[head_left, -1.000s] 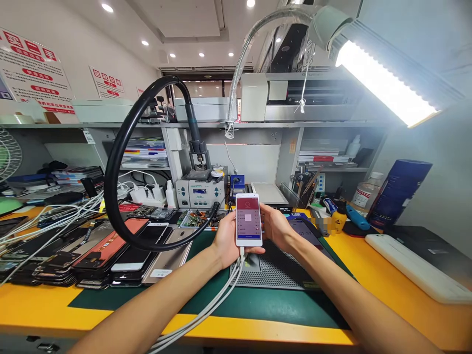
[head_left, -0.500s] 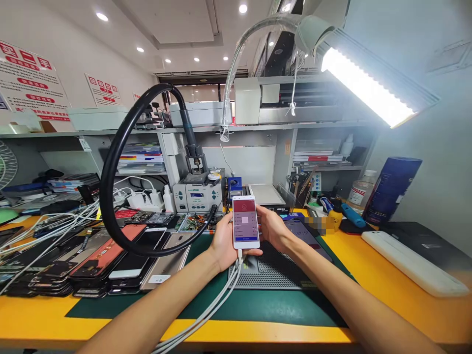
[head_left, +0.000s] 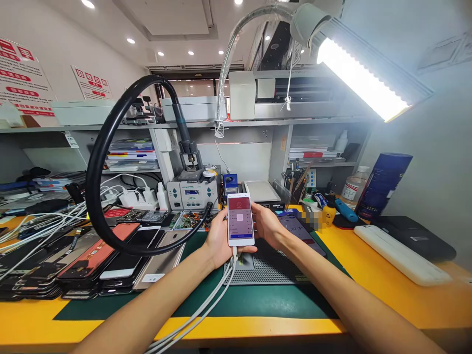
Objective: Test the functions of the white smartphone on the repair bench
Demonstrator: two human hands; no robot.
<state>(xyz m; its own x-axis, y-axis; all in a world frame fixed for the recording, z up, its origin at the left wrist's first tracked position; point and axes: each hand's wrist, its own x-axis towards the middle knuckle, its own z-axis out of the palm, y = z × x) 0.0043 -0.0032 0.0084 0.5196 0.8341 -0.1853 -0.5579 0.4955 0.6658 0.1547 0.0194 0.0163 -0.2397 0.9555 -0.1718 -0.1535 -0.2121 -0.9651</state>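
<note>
A white smartphone [head_left: 241, 219] is held upright between my two hands, its lit screen showing a red top, a list and a pale square in the middle. My left hand [head_left: 217, 239] grips it from the left, with fingers passing behind and showing below its lower edge. On the right edge, my right hand [head_left: 268, 225] closes around the side; its fingertips are hidden behind the phone. A white charging cable [head_left: 229, 269] is plugged into the bottom and runs down with other white cables. Beneath lies a perforated dark plate [head_left: 273, 275] on a green mat [head_left: 287, 302].
Stacked phones [head_left: 121, 260] lie at left under a black hose [head_left: 94, 162] looping from a rework station [head_left: 191, 194]. Another phone [head_left: 300, 228] with a timer lies right of my hands. Overhead hangs a lit lamp [head_left: 363, 78]. A white slab [head_left: 401, 255] rests at right.
The whole view has shifted slightly, so everything appears a little further left and up. My grip on the smartphone and its screen look the same; the other phone's timer has advanced.
</note>
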